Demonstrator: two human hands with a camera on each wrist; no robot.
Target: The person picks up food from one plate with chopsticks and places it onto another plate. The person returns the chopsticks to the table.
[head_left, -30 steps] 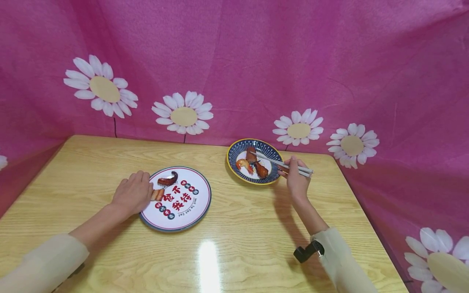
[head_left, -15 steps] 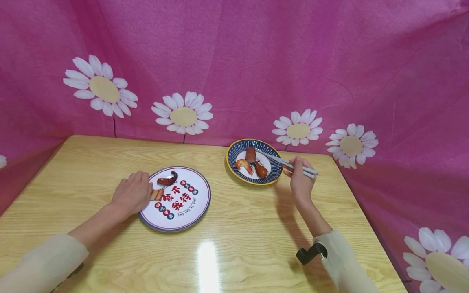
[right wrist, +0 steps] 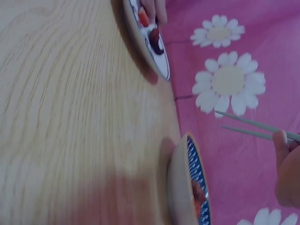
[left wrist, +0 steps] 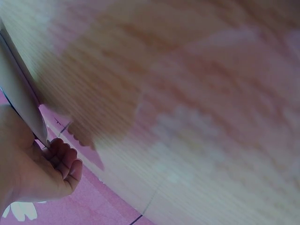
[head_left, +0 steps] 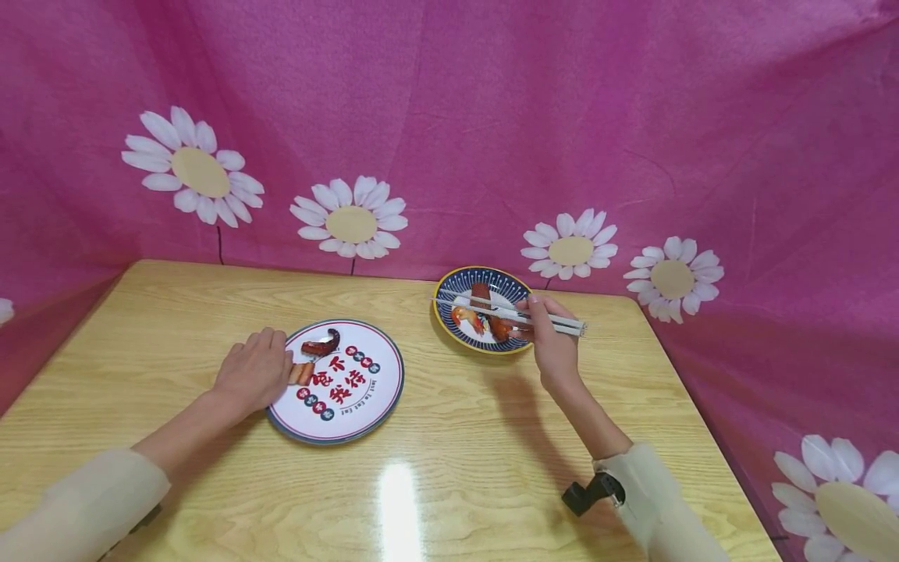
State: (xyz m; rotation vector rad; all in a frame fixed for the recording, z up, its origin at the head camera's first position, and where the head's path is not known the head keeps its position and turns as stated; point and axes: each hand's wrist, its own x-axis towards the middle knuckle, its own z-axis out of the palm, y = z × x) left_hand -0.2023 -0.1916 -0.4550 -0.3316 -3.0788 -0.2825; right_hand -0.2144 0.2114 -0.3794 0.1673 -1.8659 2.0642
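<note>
My right hand [head_left: 555,347] holds a pair of light grey chopsticks [head_left: 511,311] over the blue-patterned bowl [head_left: 449,332]. In the right wrist view the chopsticks' tips stand apart above the rim with nothing between them. Inside the bowl lie a shrimp [head_left: 467,315], a brown cylindrical piece of food [head_left: 481,293] and a glazed brown piece [head_left: 499,331], partly behind the chopsticks and fingers. My left hand [head_left: 254,371] grips the left rim of a white plate [head_left: 365,406] with red lettering. That plate bears a dark curled tentacle [head_left: 321,344] and an orange-brown ridged piece [head_left: 301,374].
Both dishes stand on a wood-grain table [head_left: 463,453], the bowl near its back edge and right of the plate. A pink cloth [head_left: 449,117] printed with daisies hangs behind and beside the table. A black wrist mount [head_left: 593,493] sits at the right sleeve.
My right hand first drew back slightly right, then moved left with the chopsticks; their tips have gone from the brown cylindrical piece to above the bowl's left rim. The left hand stays put.
</note>
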